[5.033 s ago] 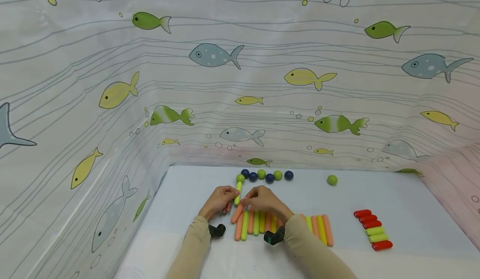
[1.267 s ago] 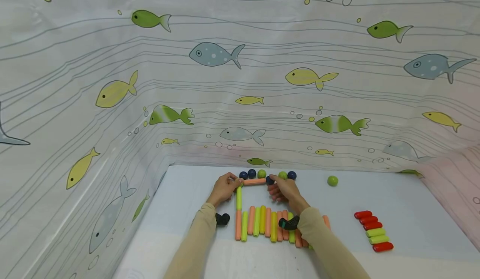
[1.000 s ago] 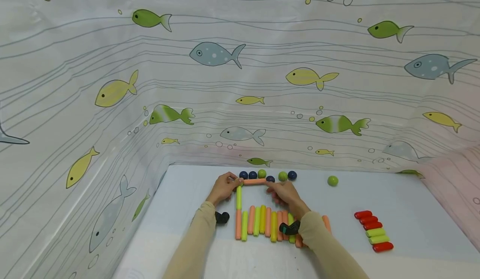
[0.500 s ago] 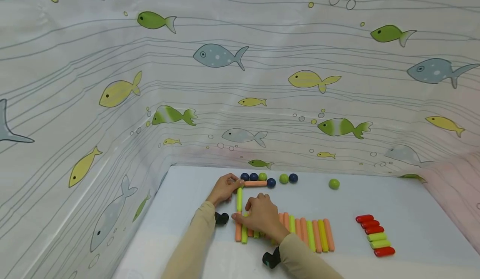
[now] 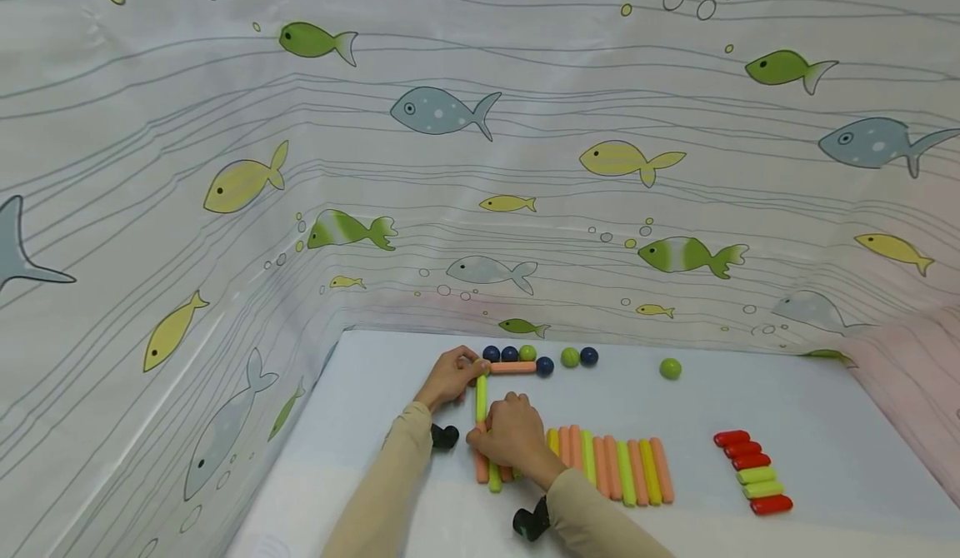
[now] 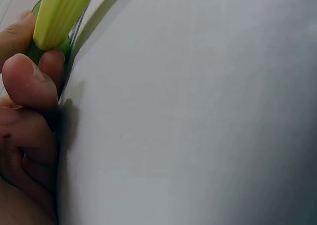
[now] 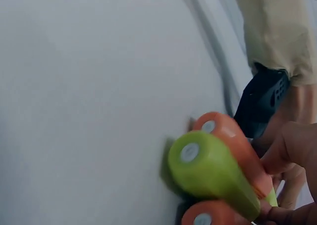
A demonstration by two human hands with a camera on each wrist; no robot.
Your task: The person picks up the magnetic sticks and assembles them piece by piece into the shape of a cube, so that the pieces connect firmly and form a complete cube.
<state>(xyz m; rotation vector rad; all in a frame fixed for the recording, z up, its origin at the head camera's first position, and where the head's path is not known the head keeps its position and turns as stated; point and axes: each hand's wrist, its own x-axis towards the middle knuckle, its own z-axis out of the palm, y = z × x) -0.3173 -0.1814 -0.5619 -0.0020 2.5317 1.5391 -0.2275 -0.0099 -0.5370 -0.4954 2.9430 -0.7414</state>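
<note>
In the head view my left hand [image 5: 450, 375] pinches a green ball [image 6: 34, 52] at the far end of a yellow-green rod [image 5: 481, 397]; the left wrist view shows the fingertips around that ball, partly hidden behind the rod. An orange rod [image 5: 513, 367] runs right from these fingers to a dark blue ball [image 5: 545, 366]. My right hand [image 5: 516, 435] pinches another orange rod [image 7: 233, 140], which lines up below the yellow-green one. Right beside it lies a second yellow-green rod [image 7: 208, 165]. The right hand hides part of the row of rods.
A row of orange, yellow and green rods [image 5: 624, 472] continues to the right. Several blue and green balls [image 5: 570, 357] line the back, with a lone green ball [image 5: 671, 368] farther right. Short red and yellow-green pieces [image 5: 753, 470] lie at the right. Fish-printed sheeting [image 5: 562, 233] surrounds the table.
Orange and yellow-green rods now form an upright line, with an orange rod and blue ball set across its top. My right hand left the blue ball and came down to the lower orange rod.
</note>
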